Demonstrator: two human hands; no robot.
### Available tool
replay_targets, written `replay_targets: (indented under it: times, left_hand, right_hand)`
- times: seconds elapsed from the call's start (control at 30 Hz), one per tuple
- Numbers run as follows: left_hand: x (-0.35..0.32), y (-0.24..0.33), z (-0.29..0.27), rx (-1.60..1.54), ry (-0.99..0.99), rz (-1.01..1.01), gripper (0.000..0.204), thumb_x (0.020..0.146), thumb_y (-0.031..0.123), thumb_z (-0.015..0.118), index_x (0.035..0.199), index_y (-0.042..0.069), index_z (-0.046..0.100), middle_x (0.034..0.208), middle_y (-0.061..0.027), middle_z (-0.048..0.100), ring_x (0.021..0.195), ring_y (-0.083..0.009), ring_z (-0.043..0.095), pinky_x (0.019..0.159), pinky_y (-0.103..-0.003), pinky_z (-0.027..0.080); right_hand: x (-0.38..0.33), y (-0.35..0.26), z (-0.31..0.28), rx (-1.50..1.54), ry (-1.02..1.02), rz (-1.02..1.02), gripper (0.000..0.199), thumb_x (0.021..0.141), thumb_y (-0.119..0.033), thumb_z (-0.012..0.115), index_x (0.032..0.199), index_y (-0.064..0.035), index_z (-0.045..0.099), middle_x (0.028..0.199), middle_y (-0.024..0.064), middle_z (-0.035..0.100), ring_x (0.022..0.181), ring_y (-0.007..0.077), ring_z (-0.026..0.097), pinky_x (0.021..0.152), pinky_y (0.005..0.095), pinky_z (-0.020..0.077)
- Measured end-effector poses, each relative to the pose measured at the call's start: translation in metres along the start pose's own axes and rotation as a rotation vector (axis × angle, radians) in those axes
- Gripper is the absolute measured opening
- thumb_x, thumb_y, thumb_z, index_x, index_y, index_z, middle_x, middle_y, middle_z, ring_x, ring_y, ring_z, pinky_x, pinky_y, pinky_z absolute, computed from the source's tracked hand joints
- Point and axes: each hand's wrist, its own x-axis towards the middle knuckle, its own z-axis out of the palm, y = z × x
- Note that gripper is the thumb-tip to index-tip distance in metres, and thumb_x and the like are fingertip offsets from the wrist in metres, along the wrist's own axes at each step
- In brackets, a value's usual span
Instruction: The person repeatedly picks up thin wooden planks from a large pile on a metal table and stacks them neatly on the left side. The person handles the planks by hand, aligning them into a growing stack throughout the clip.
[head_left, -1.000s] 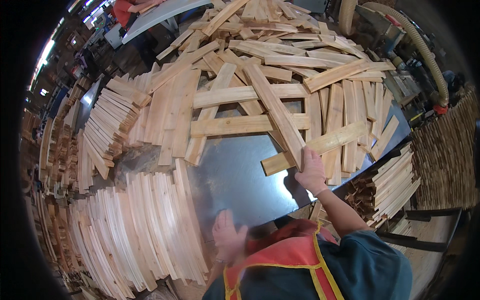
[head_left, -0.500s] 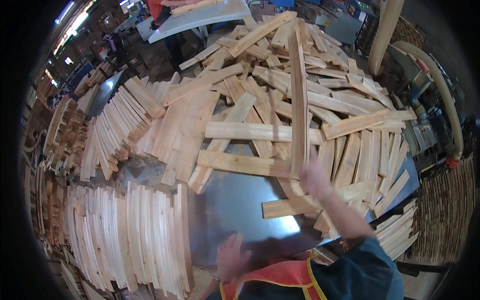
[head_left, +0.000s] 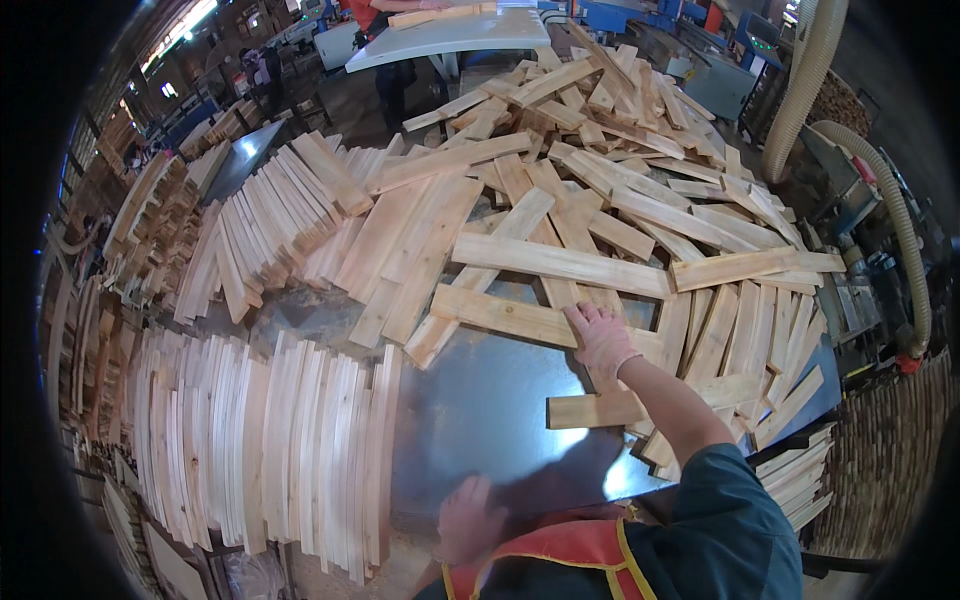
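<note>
- While the head view puts the right hand [head_left: 603, 338] near four o'clock from centre, its fingers lie spread over the right part of a pale board [head_left: 505, 315]; I can't see underneath, so I can't tell whether it grips or merely rests.
- From that hand, the pale board runs toward nine o'clock and crosses a slanted board [head_left: 527, 213]. Lifted by one end, I judge, it could tip or drag its neighbour.
- Near five o'clock, a lower board [head_left: 600, 410] juts over the worktop [head_left: 460, 430]; the right forearm [head_left: 680, 405], sweeping low, might knock it askew.
- At one o'clock, the criss-crossed pile [head_left: 640, 110] looks loose to me: a tug could start a slide.
- At six o'clock, the left hand [head_left: 470, 518] is blurred; I can't read its fingers. A wide swing toward eight o'clock could disturb the row of boards [head_left: 265, 450].
</note>
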Motion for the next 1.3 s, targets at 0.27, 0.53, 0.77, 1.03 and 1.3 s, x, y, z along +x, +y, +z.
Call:
replay_targets:
  times: [0.27,0.53,0.77,1.03,1.3]
  left_hand:
    - [0.002,-0.043,-0.011,-0.292,0.208,0.038,0.072,0.093,0.039,0.075,0.149,0.000,0.053,0.150,-0.0256,0.056,0.134,-0.0409,0.058,0.113,-0.050,0.046]
    - [0.027,-0.118,-0.039,-0.477,0.120,-0.481,0.067,0.092,0.028,0.071,0.149,-0.002,0.053,0.156,-0.0264,0.050,0.146,-0.0392,0.048,0.121,-0.046,0.040]
    - [-0.015,-0.140,-0.038,0.530,0.204,-0.395,0.077,0.088,0.028,0.065,0.159,0.007,0.045,0.168,-0.0176,0.039,0.156,-0.0402,0.032,0.129,-0.057,0.023]
    - [0.083,-0.080,-0.034,0.428,0.216,-0.147,0.078,0.090,0.034,0.071,0.159,0.007,0.045,0.165,-0.0170,0.040,0.155,-0.0418,0.031,0.128,-0.055,0.025]
    - [0.302,-0.069,-0.036,0.209,0.327,-0.222,0.086,0.081,0.037,0.080,0.152,0.002,0.046,0.150,-0.0207,0.051,0.139,-0.0392,0.050,0.114,-0.051,0.044]
  right_hand:
    - [-0.070,-0.151,-0.052,0.466,-0.032,0.030,0.067,0.081,-0.028,0.079,0.141,-0.0123,0.056,0.130,0.0174,0.064,0.124,0.0414,0.060,0.101,0.0487,0.0528]
    - [-0.180,-0.225,0.002,0.686,0.002,-0.380,0.074,0.080,-0.045,0.081,0.138,-0.0053,0.060,0.139,0.0227,0.063,0.132,0.0407,0.058,0.115,0.0472,0.0460]
    - [-0.185,0.027,-0.015,-0.206,-0.207,0.276,0.091,0.077,-0.045,0.082,0.155,-0.0137,0.047,0.148,0.0199,0.056,0.143,0.0410,0.048,0.120,0.0506,0.0354]
    - [-0.063,0.018,-0.090,0.177,-0.082,0.038,0.079,0.078,-0.050,0.081,0.142,-0.0104,0.058,0.127,0.0232,0.065,0.122,0.0413,0.062,0.102,0.0495,0.0517]
    - [0.138,0.016,-0.060,0.068,0.021,0.092,0.096,0.070,-0.041,0.084,0.155,-0.0157,0.047,0.138,0.0228,0.063,0.132,0.0400,0.061,0.107,0.0476,0.0522]
